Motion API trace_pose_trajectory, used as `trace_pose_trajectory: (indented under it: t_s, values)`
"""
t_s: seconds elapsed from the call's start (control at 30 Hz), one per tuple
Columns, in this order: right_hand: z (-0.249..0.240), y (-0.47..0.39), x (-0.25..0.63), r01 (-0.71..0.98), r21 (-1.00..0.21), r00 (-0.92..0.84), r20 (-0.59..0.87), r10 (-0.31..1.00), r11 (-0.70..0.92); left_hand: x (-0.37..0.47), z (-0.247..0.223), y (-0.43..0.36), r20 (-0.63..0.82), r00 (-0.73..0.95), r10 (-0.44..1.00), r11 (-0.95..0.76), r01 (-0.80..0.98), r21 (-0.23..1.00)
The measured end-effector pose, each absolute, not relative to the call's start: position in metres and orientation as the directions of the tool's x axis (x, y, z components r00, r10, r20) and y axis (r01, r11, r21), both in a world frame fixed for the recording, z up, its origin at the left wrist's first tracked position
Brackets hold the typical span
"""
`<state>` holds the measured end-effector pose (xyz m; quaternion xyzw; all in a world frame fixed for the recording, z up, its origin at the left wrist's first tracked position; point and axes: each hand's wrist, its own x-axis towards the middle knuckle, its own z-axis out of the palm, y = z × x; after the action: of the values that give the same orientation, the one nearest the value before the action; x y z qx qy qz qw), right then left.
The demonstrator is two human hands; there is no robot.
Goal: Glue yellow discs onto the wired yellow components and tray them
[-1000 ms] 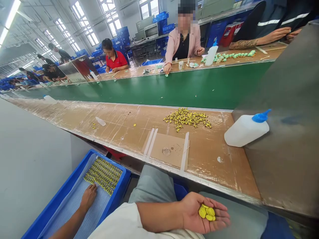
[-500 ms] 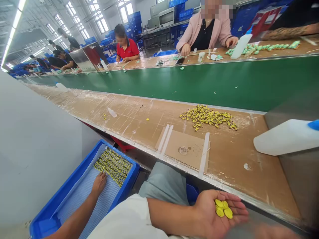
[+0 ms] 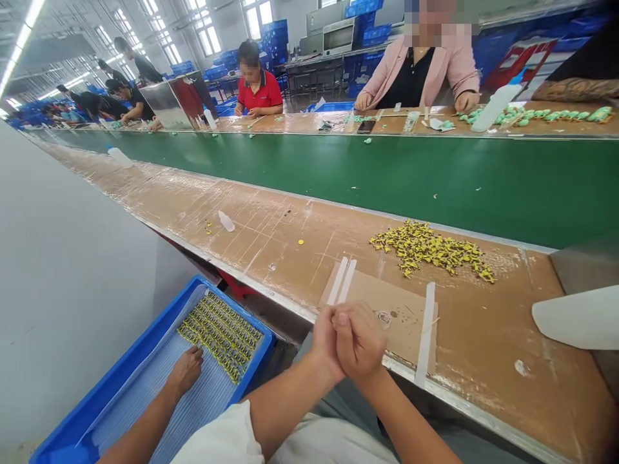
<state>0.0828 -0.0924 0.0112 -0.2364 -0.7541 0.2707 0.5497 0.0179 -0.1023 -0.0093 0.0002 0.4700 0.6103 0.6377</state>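
My left hand [image 3: 325, 340] and my right hand [image 3: 362, 336] are clasped, fingers wrapped and palms pressed together, above the near table edge. Half a second ago several round yellow discs lay on my left palm; now whatever is between the hands is hidden. Just beyond them is a cardboard sheet [image 3: 367, 293] fixed with strips of white tape [image 3: 425, 335]. Farther back on the table lies a heap of small yellow and dark pieces [image 3: 430, 248]. One yellow disc [image 3: 300, 242] lies alone to the left.
At lower left, another person's hand [image 3: 186, 370] touches rows of yellow pieces [image 3: 220, 332] in a blue tray [image 3: 120, 357]. A white bottle [image 3: 575, 317] lies at right, a small one [image 3: 225, 221] at left. Beyond runs a green conveyor belt [image 3: 314, 164], with people seated across it.
My left hand, open with yellow discs on its palm, has moved up and left and closed. My right hand came in from the lower right and joined it. The view shifted slightly.
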Motion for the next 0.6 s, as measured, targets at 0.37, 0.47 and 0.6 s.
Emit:
trace_pose_trajectory:
  t_s: [0.37, 0.47, 0.6]
  values:
    - [-0.011, -0.028, 0.194, 0.464, -0.6, -0.203, 0.644, 0.737, 0.652, -0.162, -0.015, -0.001, -0.17, -0.73, 0.662, 0.041, -0.192, 0.981]
    - [-0.032, -0.015, 0.247, 0.708, -0.471, -0.179, 0.601, 0.779, 0.526, -0.196, -0.027, 0.019, 0.042, -0.723, 0.689, 0.078, 0.132, 0.988]
    - [-0.04, -0.011, 0.277, 0.808, -0.375, -0.177, 0.581, 0.794, 0.455, -0.212, -0.042, 0.025, 0.221, -0.535, 0.815, 0.096, 0.501, 0.86]
